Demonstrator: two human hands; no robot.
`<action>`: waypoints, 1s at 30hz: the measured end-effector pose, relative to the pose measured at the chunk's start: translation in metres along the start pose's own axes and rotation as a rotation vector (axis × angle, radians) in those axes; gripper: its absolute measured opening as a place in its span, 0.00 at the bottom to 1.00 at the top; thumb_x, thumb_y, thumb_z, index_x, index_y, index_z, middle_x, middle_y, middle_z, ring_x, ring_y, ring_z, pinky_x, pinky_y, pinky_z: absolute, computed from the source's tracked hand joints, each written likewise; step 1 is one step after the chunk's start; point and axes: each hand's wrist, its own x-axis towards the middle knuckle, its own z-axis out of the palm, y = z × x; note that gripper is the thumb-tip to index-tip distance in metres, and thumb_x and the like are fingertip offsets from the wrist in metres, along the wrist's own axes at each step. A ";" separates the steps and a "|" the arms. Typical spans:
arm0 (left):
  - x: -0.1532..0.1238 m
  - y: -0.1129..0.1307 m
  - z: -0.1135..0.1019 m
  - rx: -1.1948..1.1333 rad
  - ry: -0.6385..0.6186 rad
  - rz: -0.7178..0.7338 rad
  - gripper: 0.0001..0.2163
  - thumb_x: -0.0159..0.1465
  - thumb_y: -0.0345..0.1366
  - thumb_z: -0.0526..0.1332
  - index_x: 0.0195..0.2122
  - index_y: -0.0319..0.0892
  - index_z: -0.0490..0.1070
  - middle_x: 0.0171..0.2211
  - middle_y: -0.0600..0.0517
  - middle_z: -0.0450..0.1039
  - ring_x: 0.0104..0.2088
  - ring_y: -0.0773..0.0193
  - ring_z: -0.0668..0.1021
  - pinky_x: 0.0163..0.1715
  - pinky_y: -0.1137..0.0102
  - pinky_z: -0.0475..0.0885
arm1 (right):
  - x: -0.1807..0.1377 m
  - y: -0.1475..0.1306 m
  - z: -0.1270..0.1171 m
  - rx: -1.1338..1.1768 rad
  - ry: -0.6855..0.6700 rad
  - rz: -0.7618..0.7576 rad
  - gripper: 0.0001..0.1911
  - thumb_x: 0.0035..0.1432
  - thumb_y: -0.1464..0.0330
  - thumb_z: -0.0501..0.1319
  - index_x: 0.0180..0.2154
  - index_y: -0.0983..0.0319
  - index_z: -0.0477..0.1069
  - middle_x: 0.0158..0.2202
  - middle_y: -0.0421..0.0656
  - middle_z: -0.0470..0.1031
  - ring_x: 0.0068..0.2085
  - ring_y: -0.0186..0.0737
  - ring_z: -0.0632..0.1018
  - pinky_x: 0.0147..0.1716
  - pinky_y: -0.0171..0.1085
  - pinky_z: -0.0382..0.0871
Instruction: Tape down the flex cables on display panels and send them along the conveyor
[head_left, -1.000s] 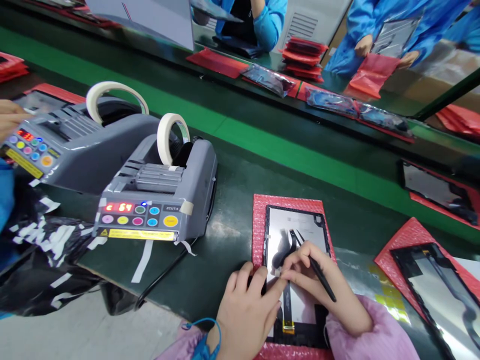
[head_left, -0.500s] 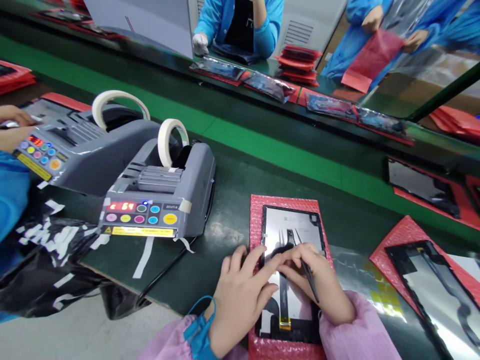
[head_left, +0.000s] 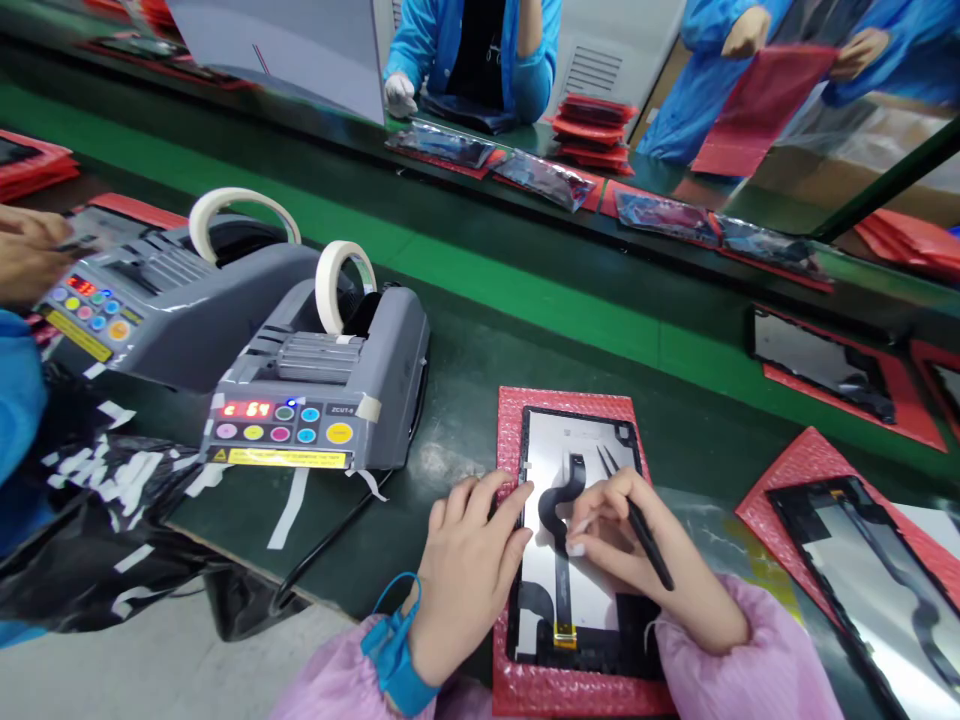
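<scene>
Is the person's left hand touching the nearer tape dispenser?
No, the left hand rests at the panel, apart from the nearer tape dispenser.

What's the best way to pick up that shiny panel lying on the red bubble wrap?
Probably take the panel by its two long edges, coming from above at the far end. It lies flat on the red bubble wrap, its black ribbon cable curls across the middle, and the left hand and right hand, shut on a black tool, work at the near half.
</scene>
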 end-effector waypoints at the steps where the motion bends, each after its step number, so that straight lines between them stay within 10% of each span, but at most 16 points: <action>1: -0.001 -0.001 -0.002 -0.030 0.003 0.001 0.17 0.73 0.33 0.55 0.61 0.47 0.71 0.56 0.46 0.71 0.52 0.49 0.72 0.44 0.57 0.70 | 0.002 0.003 0.002 -0.046 -0.007 0.000 0.21 0.61 0.69 0.70 0.33 0.53 0.55 0.35 0.36 0.77 0.35 0.38 0.76 0.35 0.37 0.68; 30: -0.018 -0.001 -0.001 0.070 0.010 0.130 0.14 0.73 0.42 0.58 0.58 0.58 0.74 0.55 0.49 0.71 0.52 0.46 0.67 0.47 0.55 0.65 | 0.013 0.022 0.007 -0.313 0.029 0.000 0.17 0.64 0.69 0.65 0.35 0.53 0.55 0.36 0.38 0.78 0.27 0.36 0.70 0.28 0.37 0.60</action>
